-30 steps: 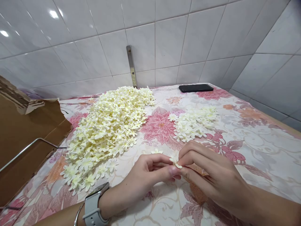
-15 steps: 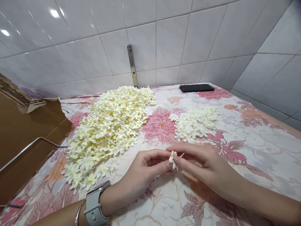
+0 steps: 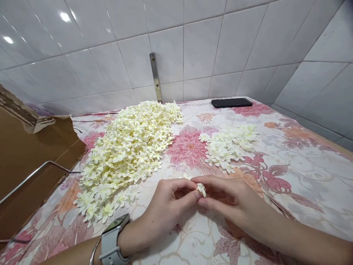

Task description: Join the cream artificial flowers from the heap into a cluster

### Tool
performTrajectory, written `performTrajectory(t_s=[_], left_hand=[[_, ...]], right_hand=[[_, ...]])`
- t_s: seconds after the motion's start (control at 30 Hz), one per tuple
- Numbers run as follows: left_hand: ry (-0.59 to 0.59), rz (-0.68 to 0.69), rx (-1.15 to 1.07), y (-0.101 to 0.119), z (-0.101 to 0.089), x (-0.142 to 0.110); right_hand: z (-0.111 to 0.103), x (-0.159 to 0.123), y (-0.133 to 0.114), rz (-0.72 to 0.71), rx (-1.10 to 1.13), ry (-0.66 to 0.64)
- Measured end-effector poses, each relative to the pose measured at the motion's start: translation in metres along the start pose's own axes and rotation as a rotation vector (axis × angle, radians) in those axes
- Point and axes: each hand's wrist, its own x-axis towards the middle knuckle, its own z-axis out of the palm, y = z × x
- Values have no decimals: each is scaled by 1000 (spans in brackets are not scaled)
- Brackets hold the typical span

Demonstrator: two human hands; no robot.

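Note:
Small cream-white artificial flowers (image 3: 201, 190) are pinched between the thumb and index finger of my left hand (image 3: 168, 198). From the other side, the fingers of my right hand (image 3: 237, 195) close around the same flowers. Its index finger lies over their top and its thumb sits just below them. More white petals (image 3: 186, 176) peek out behind my left fingers, mostly hidden. Beyond my right hand lies a small heap of loose white flowers (image 3: 226, 147). A much larger pile of cream-yellow flowers (image 3: 132, 143) stretches back from my left forearm toward the wall.
A floral tablecloth (image 3: 303, 176) covers the table. At the far left stands a torn cardboard box (image 3: 35, 158) with a bent metal rod (image 3: 30, 178) in front. A black phone (image 3: 231, 102) lies near the tiled wall, and a metal strip (image 3: 155, 77) is fixed to the tiles.
The right thumb has dropped slightly below the flowers, and the right index finger has shifted left over them. The pinched flowers have turned. White petals now show behind the left hand.

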Motion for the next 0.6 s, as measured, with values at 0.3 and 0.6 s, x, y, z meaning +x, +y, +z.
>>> performTrajectory(t_s=[0.3, 0.6], left_hand=[[-92, 112, 275, 7, -2, -2], [-151, 92, 218, 10, 0, -5]], right_hand=[[-2, -6, 2, -236, -559, 36], [-7, -3, -2, -152, -428, 25]])
